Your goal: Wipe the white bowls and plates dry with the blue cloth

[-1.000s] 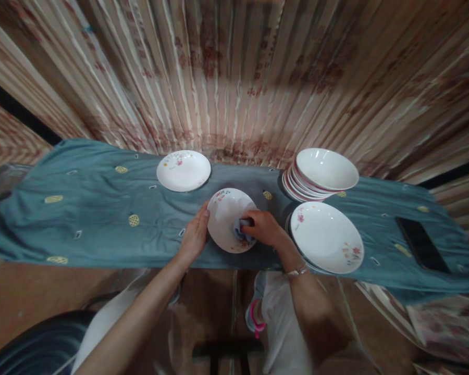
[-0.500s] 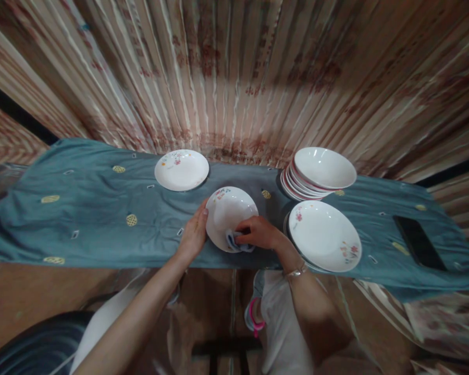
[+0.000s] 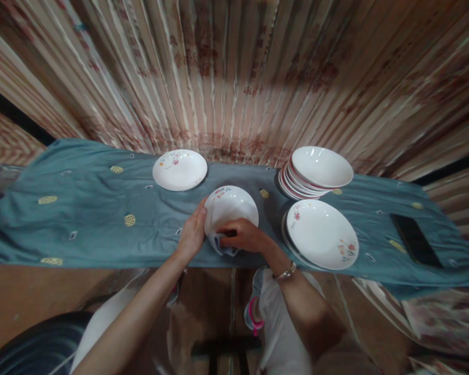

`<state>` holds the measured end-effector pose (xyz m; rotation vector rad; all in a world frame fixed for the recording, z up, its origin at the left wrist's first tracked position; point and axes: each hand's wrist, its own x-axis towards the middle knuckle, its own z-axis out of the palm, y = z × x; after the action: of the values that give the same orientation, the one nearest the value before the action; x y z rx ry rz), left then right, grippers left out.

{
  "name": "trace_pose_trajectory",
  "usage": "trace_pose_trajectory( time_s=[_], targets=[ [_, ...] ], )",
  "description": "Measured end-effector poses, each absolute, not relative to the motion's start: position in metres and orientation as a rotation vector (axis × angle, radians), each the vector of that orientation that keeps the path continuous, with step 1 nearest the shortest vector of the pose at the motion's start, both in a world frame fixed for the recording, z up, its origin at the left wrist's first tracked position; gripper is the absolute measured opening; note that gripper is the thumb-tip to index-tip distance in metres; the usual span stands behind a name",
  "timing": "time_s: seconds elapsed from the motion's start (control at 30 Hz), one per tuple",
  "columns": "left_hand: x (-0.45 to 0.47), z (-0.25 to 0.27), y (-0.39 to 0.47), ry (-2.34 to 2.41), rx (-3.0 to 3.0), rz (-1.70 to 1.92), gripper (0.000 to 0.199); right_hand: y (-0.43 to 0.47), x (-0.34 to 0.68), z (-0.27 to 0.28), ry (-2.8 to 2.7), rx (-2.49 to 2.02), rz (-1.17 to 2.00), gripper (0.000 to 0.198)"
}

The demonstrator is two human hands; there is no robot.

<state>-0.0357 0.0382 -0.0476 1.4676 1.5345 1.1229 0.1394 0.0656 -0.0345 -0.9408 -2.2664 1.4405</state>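
A white plate with a floral edge [image 3: 238, 205] is tilted up a little near the front of the table. My left hand [image 3: 193, 232] grips its left rim, thumb on the edge and the other fingers partly hidden. In my right hand [image 3: 242, 234] is a bunched bluish cloth [image 3: 223, 247], pressed against the lower left part of the plate. A bracelet circles my right wrist. Another flowered plate [image 3: 180, 171] lies flat behind and to the left.
To the right stand a stack of plates [image 3: 322, 234] and, behind it, a stack of bowls [image 3: 320, 166]. A dark phone [image 3: 415, 240] lies farther right on the green tablecloth [image 3: 94, 208]. A pleated curtain [image 3: 226, 78] hangs along the back edge.
My right hand has slid left with the cloth, from the lower right of the plate to its lower left. My left hand keeps its hold on the rim.
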Motion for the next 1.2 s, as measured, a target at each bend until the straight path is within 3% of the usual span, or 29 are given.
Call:
trace_pose_trajectory(
  time_s=[0.43,0.87,1.2],
  targets=[
    [-0.037,-0.048,0.039,1.44,1.429,1.161,0.062,0.062,0.109,-0.048,-1.907,-0.779,1.089,0.033],
    [-0.033,-0.045,0.037,1.513,1.549,1.112,0.06,0.079,0.099,-0.037,-1.94,-1.06,0.592,0.035],
    [-0.032,-0.043,0.035,1.51,1.565,1.107,0.06,0.104,0.11,-0.034,-1.934,-1.182,0.435,0.029]
  ],
)
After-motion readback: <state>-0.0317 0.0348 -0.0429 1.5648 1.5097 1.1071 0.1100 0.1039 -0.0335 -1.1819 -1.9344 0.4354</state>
